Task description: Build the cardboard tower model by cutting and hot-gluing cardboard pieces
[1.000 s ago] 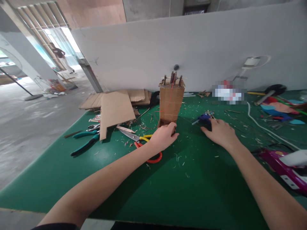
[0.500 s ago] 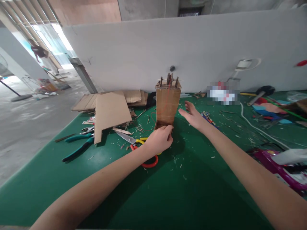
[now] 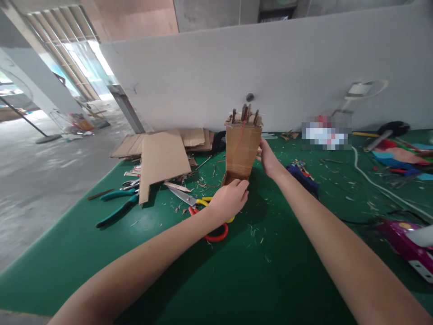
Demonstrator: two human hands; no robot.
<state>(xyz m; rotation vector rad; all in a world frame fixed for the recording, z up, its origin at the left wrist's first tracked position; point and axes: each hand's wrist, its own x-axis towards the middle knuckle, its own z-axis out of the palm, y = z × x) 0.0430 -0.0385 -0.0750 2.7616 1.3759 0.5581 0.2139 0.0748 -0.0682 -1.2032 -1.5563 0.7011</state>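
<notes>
A tall cardboard box (image 3: 242, 151) stands upright on the green table, with several small upright cardboard pieces (image 3: 246, 113) on its top and a thin red string running down its front. My left hand (image 3: 232, 197) is closed on the low front edge of the box's base, fingers curled over it. On the box's right side is my right hand (image 3: 269, 160), its fingers bent at the side wall and partly hidden. What they pinch there cannot be made out. Scissors with yellow handles (image 3: 184, 196) and red-handled scissors (image 3: 218, 234) lie beside and under my left forearm.
Cardboard sheets (image 3: 164, 158) and teal-handled pliers (image 3: 118, 210) lie at left. A dark blue pouch (image 3: 304, 179), a white cable (image 3: 368, 183) and a magenta device (image 3: 402, 239) are at right. Scraps litter the green table (image 3: 270, 275); a white wall (image 3: 189, 76) rises behind.
My right hand has moved in from open air to the box's right side. My left hand keeps its hold on the base. The view has shifted slightly.
</notes>
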